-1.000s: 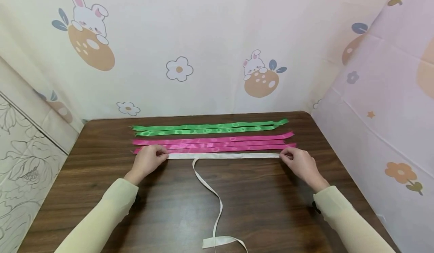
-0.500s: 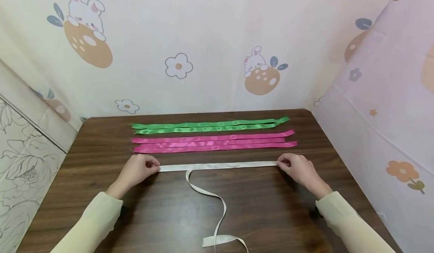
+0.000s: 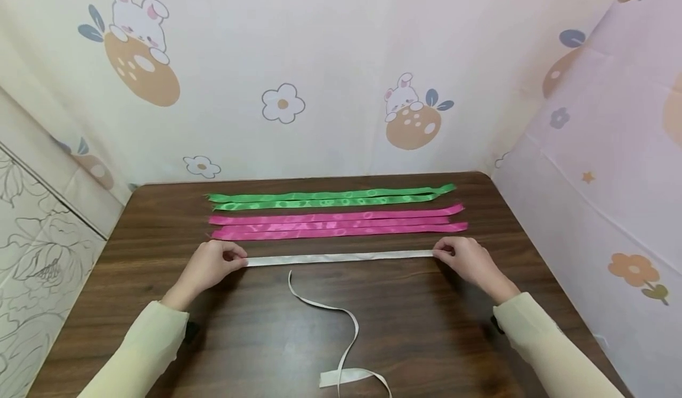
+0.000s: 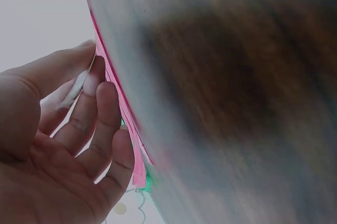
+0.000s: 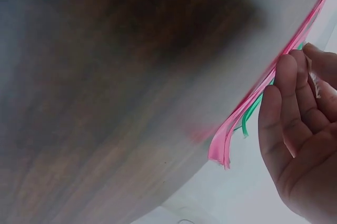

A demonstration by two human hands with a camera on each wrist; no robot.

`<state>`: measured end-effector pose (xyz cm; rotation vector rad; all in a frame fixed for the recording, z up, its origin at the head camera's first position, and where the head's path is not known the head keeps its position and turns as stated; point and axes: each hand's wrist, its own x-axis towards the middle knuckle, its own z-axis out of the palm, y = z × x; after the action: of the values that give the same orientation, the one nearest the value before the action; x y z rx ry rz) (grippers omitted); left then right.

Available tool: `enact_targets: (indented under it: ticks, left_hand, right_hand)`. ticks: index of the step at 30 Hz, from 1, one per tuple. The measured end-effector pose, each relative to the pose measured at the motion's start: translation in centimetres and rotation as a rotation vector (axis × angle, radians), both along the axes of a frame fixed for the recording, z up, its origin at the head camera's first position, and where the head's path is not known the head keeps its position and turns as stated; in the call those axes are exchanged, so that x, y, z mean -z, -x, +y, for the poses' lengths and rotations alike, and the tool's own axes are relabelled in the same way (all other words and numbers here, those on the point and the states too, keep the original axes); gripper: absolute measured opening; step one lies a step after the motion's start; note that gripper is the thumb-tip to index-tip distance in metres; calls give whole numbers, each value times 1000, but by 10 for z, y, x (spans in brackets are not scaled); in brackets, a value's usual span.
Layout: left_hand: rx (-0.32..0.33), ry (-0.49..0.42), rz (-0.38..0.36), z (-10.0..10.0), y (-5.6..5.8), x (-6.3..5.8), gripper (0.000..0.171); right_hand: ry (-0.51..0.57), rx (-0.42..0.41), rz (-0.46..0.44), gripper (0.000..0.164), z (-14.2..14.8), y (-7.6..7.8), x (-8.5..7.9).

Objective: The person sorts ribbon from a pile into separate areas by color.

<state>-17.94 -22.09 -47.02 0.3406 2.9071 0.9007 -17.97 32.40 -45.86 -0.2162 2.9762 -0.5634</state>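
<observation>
A white ribbon [image 3: 341,258] is stretched nearly straight from side to side in the head view, in front of the pink ribbons. Its left end is pinched between thumb and fingers of my left hand [image 3: 212,263]. At the other end my right hand [image 3: 469,262] pinches it the same way. In the left wrist view a short piece of the white ribbon [image 4: 77,87] shows between thumb and fingers. Another white ribbon [image 3: 356,327] lies loose and curled on the table below, its near part cut off by the frame edge.
Several pink ribbons [image 3: 341,225] lie side by side behind the stretched one. Farther back are green ribbons [image 3: 330,200], roughly parallel. The brown wooden table [image 3: 256,327] ends at a printed curtain [image 3: 330,60] behind and on the right.
Both hands have drawn the white ribbon toward me, away from the pink ribbons, and the left hand has also moved left. The loose ribbon's far end now lies apart from the held one.
</observation>
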Motion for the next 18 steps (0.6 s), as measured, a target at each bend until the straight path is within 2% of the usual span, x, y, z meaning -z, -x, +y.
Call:
enact_targets:
  ticks: [3, 8, 18]
  left_hand:
    - [-11, 0, 24, 1, 6, 0, 4]
    - [-41, 8, 15, -1, 11, 2, 4]
    - [-83, 20, -19, -3, 16, 3, 11]
  right_hand:
    - [3, 23, -9, 13, 1, 7, 0]
    - [-3, 32, -3, 13, 1, 16, 1]
    - [-18, 52, -14, 15, 3, 21, 4]
